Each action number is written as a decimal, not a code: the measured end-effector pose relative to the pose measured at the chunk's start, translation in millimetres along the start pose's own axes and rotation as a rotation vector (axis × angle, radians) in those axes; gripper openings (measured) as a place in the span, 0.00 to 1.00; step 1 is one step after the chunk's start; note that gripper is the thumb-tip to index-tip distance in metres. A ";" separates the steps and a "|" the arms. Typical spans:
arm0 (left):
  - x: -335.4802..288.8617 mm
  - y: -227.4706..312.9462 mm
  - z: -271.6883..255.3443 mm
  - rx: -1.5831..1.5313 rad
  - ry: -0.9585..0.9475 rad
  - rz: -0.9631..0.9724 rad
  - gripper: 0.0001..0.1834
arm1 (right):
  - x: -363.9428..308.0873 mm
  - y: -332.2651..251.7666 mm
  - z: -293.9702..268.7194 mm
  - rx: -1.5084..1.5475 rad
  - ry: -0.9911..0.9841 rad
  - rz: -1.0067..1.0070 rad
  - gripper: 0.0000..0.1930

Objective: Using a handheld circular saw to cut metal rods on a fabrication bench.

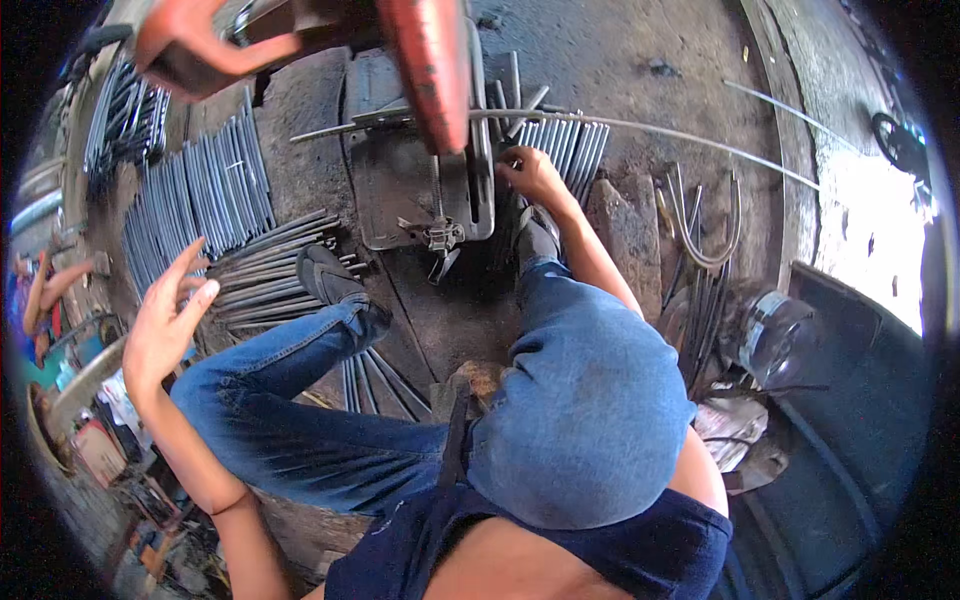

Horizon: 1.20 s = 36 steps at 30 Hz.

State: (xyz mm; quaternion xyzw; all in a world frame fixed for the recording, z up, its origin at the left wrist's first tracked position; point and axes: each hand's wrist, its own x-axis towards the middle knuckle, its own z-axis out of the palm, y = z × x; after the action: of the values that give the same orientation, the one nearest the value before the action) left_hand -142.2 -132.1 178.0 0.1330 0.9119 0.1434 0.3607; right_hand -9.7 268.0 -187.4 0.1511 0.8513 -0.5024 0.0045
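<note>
My left hand (172, 318) is raised with its fingers apart and nothing in it, above bundles of cut metal rods (270, 275). My right hand (538, 180) is at the right edge of a flat metal saw base (390, 215), its fingers curled together. Whatever is between those fingers does not show. Just beyond it, a long thin metal rod (640, 126) lies across the base and extends far to the right. An orange-red cutting machine (430, 70), slightly blurred, stands over the base. A screw clamp (442, 236) sits at the base's near end.
Many grey rods (200, 190) lie in rows at the left, and more short rods (575, 150) beside my right hand. A stone block (625, 225), a bent U-shaped rod (715, 255) and a clear plastic jug (775, 335) are at the right. Another person's arm (60, 285) shows far left.
</note>
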 end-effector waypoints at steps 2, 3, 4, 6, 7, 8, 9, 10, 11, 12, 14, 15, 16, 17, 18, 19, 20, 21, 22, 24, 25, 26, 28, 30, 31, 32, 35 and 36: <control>6.5 3.6 4.3 0.030 -0.011 -0.008 0.30 | -2.1 15.9 -10.0 0.016 -0.013 0.111 0.17; 8.8 6.7 8.7 0.033 0.035 -0.026 0.30 | -1.4 22.7 -15.1 0.012 -0.007 0.185 0.17; 12.0 10.3 11.8 0.082 0.034 -0.032 0.31 | -3.6 28.6 -18.8 0.002 0.000 0.282 0.17; 21.0 18.8 19.1 0.135 -0.045 -0.003 0.30 | -12.1 36.3 -26.2 0.085 0.101 0.300 0.17; 24.9 23.1 24.2 0.115 -0.088 -0.004 0.30 | -18.0 38.5 -29.1 0.081 0.132 0.295 0.18; 29.4 27.1 30.2 0.179 -0.104 -0.008 0.30 | -24.8 40.3 -32.0 0.079 0.165 0.284 0.18; 34.1 31.0 38.5 0.259 -0.100 0.030 0.30 | -33.8 42.3 -34.5 0.089 0.168 0.291 0.18; 37.2 34.4 45.4 0.345 -0.096 0.066 0.29 | -45.2 44.7 -36.3 0.098 0.193 0.330 0.18; 39.5 37.7 53.5 0.310 -0.089 0.099 0.29 | -57.5 47.4 -37.6 0.108 0.217 0.371 0.18; 43.2 40.9 61.9 0.309 -0.102 0.124 0.31 | -71.5 50.6 -38.0 0.119 0.224 0.379 0.18; 50.6 46.9 81.8 0.386 -0.135 0.213 0.30 | -100.1 60.2 -41.6 0.287 0.300 0.466 0.17; 51.4 49.7 92.3 0.425 -0.109 0.319 0.29 | -112.8 63.9 -40.3 0.338 0.323 0.580 0.16; 52.7 52.8 100.0 0.481 -0.134 0.390 0.28 | -130.1 67.4 -41.5 0.316 0.350 0.595 0.16; 52.1 55.6 105.8 0.480 -0.160 0.418 0.28 | -146.2 69.0 -41.2 0.309 0.366 0.623 0.16; 52.1 58.5 112.1 0.511 -0.195 0.430 0.28 | -162.7 69.3 -39.9 0.292 0.379 0.686 0.16; 52.9 61.0 116.9 0.511 -0.238 0.417 0.28 | -179.1 68.0 -37.6 0.308 0.395 0.676 0.16; 54.4 63.3 121.3 0.520 -0.281 0.396 0.28 | -198.4 66.3 -37.1 0.339 0.365 0.738 0.16; 57.8 65.5 126.7 0.552 -0.271 0.440 0.28 | -217.0 65.4 -37.9 0.375 0.345 0.770 0.16; 62.4 67.4 133.4 0.580 -0.264 0.489 0.28 | -230.2 65.2 -34.9 0.302 0.356 0.813 0.15; 78.8 71.4 147.8 0.583 -0.324 0.542 0.28 | -259.0 65.8 -31.0 0.282 0.390 0.864 0.15; 86.0 73.4 156.2 0.592 -0.324 0.536 0.27 | -273.1 67.1 -29.2 0.280 0.377 0.887 0.15; 91.9 75.6 164.3 0.611 -0.323 0.503 0.27 | -284.8 69.4 -27.0 0.274 0.374 0.950 0.15; 101.8 81.5 176.7 0.660 -0.305 0.559 0.27 | -298.7 74.7 -18.2 0.267 0.341 0.971 0.15; 107.5 89.5 192.5 0.684 -0.298 0.615 0.27 | -303.4 80.4 -8.6 0.292 0.356 0.935 0.15; 110.0 94.0 197.6 0.687 -0.303 0.616 0.27 | -302.7 82.8 -4.3 0.292 0.348 0.916 0.15; 111.9 98.4 202.3 0.678 -0.305 0.645 0.27 | -301.7 84.2 -0.3 0.278 0.326 0.947 0.16; 117.3 109.4 211.4 0.664 -0.320 0.710 0.27 | -296.4 81.6 10.0 0.298 0.363 0.900 0.16; 118.4 111.2 213.4 0.654 -0.297 0.735 0.27 | -297.3 78.5 12.9 0.301 0.346 0.937 0.16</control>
State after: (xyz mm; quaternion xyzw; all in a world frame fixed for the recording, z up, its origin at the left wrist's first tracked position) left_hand -61.6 46.9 -4.7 0.5698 0.7409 -0.0526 0.3515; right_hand 292.8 217.1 -213.5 0.5955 0.5992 -0.5310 0.0663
